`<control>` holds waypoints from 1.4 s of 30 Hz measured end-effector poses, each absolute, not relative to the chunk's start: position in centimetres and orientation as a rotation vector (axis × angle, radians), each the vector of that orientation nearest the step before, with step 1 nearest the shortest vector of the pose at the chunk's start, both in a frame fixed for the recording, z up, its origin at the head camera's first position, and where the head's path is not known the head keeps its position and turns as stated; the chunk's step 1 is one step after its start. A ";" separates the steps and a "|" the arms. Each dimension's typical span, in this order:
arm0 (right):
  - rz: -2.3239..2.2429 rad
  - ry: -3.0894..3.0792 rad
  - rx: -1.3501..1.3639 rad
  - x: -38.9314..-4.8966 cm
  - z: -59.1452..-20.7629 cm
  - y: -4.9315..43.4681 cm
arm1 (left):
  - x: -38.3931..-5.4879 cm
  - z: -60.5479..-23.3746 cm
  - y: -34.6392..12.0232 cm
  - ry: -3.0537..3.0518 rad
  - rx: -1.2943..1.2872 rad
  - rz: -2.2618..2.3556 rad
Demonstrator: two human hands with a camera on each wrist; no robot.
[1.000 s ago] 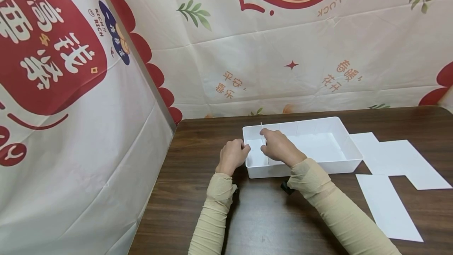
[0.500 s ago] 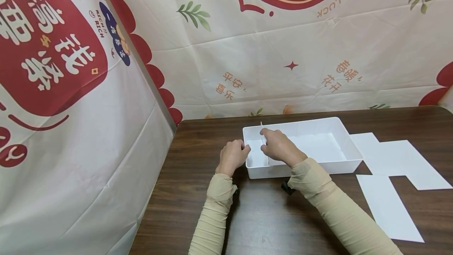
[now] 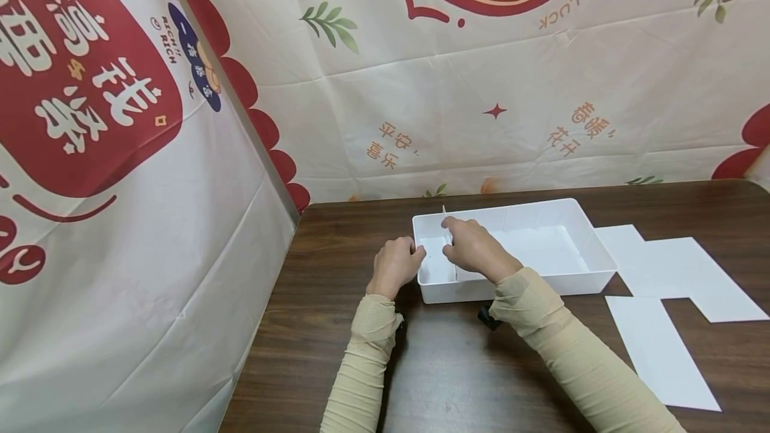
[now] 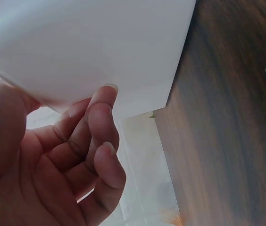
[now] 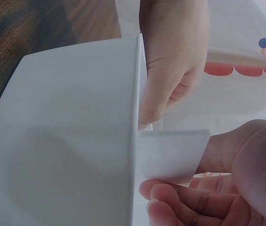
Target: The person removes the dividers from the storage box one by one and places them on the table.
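Observation:
A white rectangular plastic tray (image 3: 541, 284) stands on the brown wooden table. My left hand (image 3: 394, 264) holds its left end, thumb over the rim; in the left wrist view the fingertips rest against the outer face of the tray wall (image 4: 104, 52). Inside the tray near that end, a thin white divider panel (image 5: 173, 153) stands upright across the width, its top corner poking above the rim. My right hand (image 3: 479, 249) pinches this panel between thumb and fingers. How the panel's lower edge meets the tray floor is hidden.
To the tray's right lie several flat white panels, one group (image 3: 668, 269) behind a single panel (image 3: 662, 353) nearer me. Printed cloth (image 3: 373, 85) hangs at the table's back edge, and another cloth (image 3: 198, 272) along its left.

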State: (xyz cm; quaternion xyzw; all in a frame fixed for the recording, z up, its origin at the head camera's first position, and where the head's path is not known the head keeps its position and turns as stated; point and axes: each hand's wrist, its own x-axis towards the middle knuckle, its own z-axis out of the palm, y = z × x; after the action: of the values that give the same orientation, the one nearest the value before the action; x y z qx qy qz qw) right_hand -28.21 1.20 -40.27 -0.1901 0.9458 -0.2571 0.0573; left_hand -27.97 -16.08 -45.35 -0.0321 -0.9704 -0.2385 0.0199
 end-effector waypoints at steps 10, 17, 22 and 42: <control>-0.784 2.876 -0.580 -28.3 -40.2 1.2 | -28.0 -45.4 -16.1 -3.002 -0.109 -0.730; -0.796 2.882 -0.586 -28.2 -40.1 1.2 | -28.0 -45.4 -16.1 -3.005 -0.109 -0.745; -0.808 2.892 -0.591 -28.1 -40.0 1.3 | -28.0 -45.4 -16.1 -3.010 -0.108 -0.734; -0.856 2.935 -0.636 -27.9 -39.8 1.5 | -28.0 -45.3 -16.0 -3.019 -0.093 -0.715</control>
State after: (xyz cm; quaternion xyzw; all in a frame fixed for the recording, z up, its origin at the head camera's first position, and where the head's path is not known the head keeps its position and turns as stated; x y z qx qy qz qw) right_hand -27.85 1.46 -39.78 -0.2038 0.9398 -0.2740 0.0095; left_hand -28.00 -16.02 -45.30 -0.0300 -0.9724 -0.2304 0.0190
